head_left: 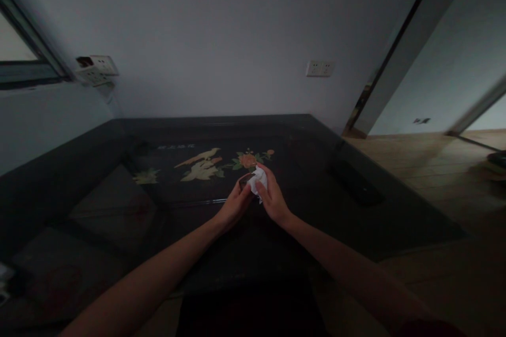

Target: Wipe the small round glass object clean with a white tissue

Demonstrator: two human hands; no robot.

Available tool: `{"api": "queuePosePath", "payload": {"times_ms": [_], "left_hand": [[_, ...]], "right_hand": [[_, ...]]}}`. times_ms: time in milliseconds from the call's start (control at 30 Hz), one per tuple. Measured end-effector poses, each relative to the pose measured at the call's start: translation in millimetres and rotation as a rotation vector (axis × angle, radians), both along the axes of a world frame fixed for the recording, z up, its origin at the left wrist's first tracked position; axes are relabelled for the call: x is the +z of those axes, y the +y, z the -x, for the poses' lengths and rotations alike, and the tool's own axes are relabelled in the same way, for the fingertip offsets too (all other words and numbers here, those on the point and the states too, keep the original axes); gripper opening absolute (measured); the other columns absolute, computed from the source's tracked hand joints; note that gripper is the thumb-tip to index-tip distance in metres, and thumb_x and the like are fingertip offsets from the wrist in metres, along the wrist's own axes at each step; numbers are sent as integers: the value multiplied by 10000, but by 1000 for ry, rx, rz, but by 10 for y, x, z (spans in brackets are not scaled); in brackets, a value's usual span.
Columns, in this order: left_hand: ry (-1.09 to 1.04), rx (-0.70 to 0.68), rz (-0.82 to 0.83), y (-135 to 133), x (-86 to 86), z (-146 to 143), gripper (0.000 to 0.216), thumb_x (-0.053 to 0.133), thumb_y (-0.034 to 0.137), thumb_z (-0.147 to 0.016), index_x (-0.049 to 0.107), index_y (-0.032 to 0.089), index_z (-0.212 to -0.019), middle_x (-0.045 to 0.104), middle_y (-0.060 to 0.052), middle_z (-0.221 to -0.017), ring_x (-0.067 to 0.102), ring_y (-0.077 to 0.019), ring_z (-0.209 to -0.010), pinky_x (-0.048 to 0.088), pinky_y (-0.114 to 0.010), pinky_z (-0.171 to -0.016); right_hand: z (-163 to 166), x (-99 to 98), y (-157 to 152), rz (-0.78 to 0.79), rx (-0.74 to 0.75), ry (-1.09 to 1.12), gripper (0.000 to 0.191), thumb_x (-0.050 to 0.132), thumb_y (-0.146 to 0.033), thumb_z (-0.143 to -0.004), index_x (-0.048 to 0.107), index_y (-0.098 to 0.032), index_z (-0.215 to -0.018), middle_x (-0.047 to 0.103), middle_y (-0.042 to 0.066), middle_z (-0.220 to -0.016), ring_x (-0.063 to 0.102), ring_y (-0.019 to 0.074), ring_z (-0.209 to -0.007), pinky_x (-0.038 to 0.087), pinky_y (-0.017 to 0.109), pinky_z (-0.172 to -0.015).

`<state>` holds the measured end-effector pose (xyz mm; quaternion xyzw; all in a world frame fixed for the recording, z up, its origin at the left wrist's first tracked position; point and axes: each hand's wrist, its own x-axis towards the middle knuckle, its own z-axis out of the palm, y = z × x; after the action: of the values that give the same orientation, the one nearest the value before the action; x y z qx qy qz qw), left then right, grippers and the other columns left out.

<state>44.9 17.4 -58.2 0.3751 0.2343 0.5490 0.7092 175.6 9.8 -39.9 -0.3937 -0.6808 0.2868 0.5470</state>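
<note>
Above the dark table [308, 253], both hands meet near the middle of the view. My right hand [276, 197] is closed on a crumpled white tissue [259, 179], its thumb pressing the tissue from the near side. My left hand [236, 201] curls round a small dark object [245, 181], whose kind I cannot make out. The tissue touches or lies right beside that object. Just beyond the hands, a flower-and-bird picture [203, 168] decorates the tabletop.
A dark oblong thing [358, 184] lies on the table to the right. Wall sockets [320, 68] are set above the table's far edge, with more sockets [98, 68] in the left corner. Something white [5, 279] shows at the left edge. Wooden floor [419, 168] lies to the right.
</note>
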Motion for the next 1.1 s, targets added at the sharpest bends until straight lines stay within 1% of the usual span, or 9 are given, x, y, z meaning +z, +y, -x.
{"api": "queuePosePath", "payload": {"times_ms": [100,200,367,433,567,733,833,933,1100], "left_hand": [[11,-31,-23,-11,-25,-4,559,765,424,-725,565,236,-1212,602,-65,-1275,500,-217,-1239,305,-375,-1115],[42,-55,-44,-13,-21,-3,583,767,409,-727,550,226,-1237,588,-73,-1287,475,-234,-1261,277,-392,-1130],[107,-28,-36,13,4,28,583,796,360,-698,571,214,-1216,617,-67,-1219,524,-242,-1197,318,-414,-1104],[125,-35,-53,29,4,41,593,803,362,-688,579,203,-1214,622,-76,-1217,536,-246,-1183,333,-418,-1092],[148,-35,-82,40,13,49,611,805,387,-674,598,169,-1206,625,-109,-1232,536,-275,-1195,340,-432,-1086],[140,-33,-63,19,49,40,618,806,403,-662,606,172,-1199,615,-119,-1264,519,-286,-1226,343,-418,-1082],[152,-14,-65,13,52,36,631,826,405,-634,614,166,-1178,614,-124,-1261,507,-295,-1235,350,-415,-1076],[181,-9,-75,11,46,36,645,830,395,-631,601,161,-1187,606,-127,-1268,515,-290,-1223,363,-410,-1066],[209,-26,-80,12,39,44,699,843,372,-614,570,154,-1220,619,-130,-1242,556,-272,-1170,379,-403,-1059]], "right_hand": [[-26,-6,34,39,-1,43,464,417,-487,-931,448,-212,-1303,547,114,-1264,517,239,-1177,367,398,-1046],[-55,-17,78,100,-2,90,456,406,-500,-928,474,-203,-1267,602,102,-1159,574,233,-1071,430,373,-967],[-78,-21,89,138,-2,96,438,399,-522,-925,504,-217,-1221,638,76,-1047,609,210,-932,481,333,-853],[-82,-16,71,108,-9,90,429,400,-515,-929,505,-216,-1218,638,79,-1067,608,211,-954,473,342,-878],[-84,-4,36,37,-23,49,437,392,-478,-943,472,-190,-1262,608,117,-1170,582,235,-1079,433,396,-975],[-74,46,-10,-161,-49,-108,429,452,-414,-932,441,-220,-1315,498,132,-1338,461,252,-1267,344,447,-1085],[-74,100,-38,-221,-50,-157,399,471,-390,-928,471,-236,-1295,485,124,-1343,445,245,-1278,334,448,-1095],[-78,132,-36,-172,-45,-93,354,461,-402,-930,528,-228,-1231,551,113,-1253,511,241,-1194,381,428,-1045],[-80,93,38,77,3,156,402,453,-508,-910,601,-210,-1136,653,64,-1021,605,204,-937,465,333,-863]]}}
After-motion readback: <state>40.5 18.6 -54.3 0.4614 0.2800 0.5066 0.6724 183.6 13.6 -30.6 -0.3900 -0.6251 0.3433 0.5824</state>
